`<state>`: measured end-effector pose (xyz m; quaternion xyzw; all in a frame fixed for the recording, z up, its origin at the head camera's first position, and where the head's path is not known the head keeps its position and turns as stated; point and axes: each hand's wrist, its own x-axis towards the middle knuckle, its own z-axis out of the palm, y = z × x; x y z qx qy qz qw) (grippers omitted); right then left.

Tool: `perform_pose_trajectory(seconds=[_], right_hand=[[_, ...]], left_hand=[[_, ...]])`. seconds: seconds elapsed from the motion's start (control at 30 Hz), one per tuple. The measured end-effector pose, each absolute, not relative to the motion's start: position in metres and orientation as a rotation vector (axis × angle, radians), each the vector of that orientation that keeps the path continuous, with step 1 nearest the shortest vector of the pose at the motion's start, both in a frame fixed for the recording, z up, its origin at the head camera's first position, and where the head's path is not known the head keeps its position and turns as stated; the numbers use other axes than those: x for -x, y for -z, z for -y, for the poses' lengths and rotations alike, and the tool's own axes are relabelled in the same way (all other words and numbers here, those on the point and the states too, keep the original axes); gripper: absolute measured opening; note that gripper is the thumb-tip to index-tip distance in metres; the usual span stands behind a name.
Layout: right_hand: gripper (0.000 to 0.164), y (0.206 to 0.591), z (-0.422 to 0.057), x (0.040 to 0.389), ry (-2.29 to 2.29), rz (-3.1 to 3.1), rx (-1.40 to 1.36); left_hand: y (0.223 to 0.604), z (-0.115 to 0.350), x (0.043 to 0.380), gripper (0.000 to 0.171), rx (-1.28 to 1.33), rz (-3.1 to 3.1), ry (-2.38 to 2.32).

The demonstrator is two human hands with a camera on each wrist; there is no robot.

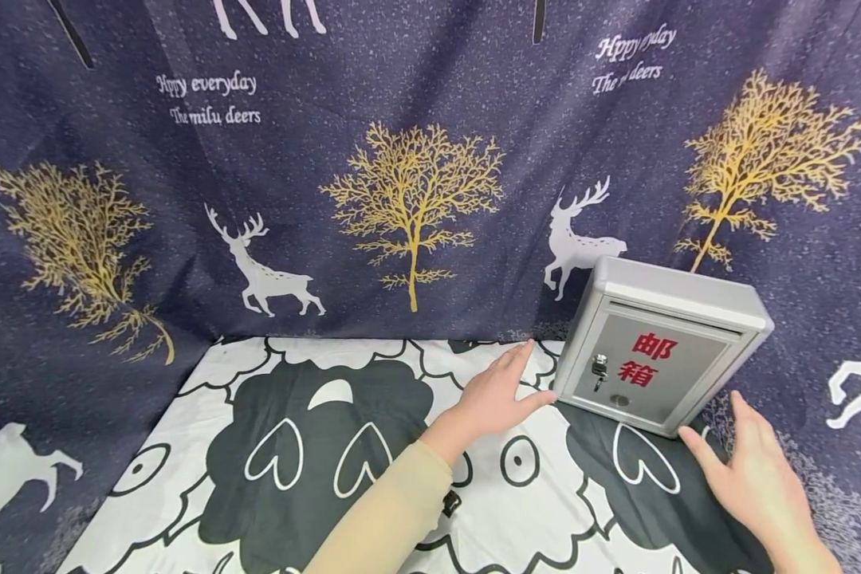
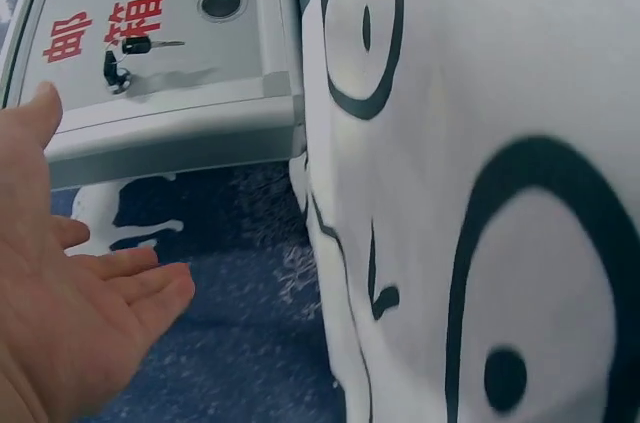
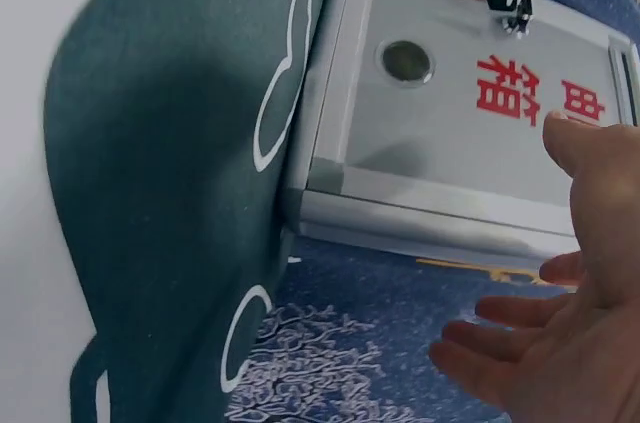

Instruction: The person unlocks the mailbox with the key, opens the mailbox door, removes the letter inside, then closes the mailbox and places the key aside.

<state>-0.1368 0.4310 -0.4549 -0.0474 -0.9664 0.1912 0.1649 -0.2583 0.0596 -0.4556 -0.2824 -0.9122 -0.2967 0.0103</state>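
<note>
A silver metal mailbox (image 1: 660,343) with red characters on its door stands upright at the right back of the table. Two keys, one in the lock and one hanging, show on the door as a small lock with keys (image 1: 599,368). My left hand (image 1: 498,395) is at the mailbox's left side, fingers straight and thumb spread toward its lower left edge. On the other side my right hand (image 1: 756,462) has its fingers extended, thumb near the lower right corner. Both wrist views show the palms facing the mailbox sides with nothing held.
A cloth with black and white sheep (image 1: 316,462) covers the table. Behind it hangs a dark blue curtain (image 1: 373,64) printed with deer and golden trees, close behind the mailbox. A small black object (image 1: 451,502) lies beside the left sleeve.
</note>
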Motion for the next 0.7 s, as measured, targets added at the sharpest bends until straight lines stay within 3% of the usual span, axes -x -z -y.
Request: perform_pose_trajectory(seconds=[0.47, 0.7], right_hand=[[0.093, 0.460, -0.452, 0.169, -1.088, 2.714, -0.002], [0.085, 0.465, -0.454, 0.178, -1.180, 2.677, -0.048]], left_hand=[[0.470, -0.097, 0.274, 0.080, 0.873, 2.762, 1.389], [0.477, -0.113, 0.280, 0.080, 0.853, 2.709, 1.496]])
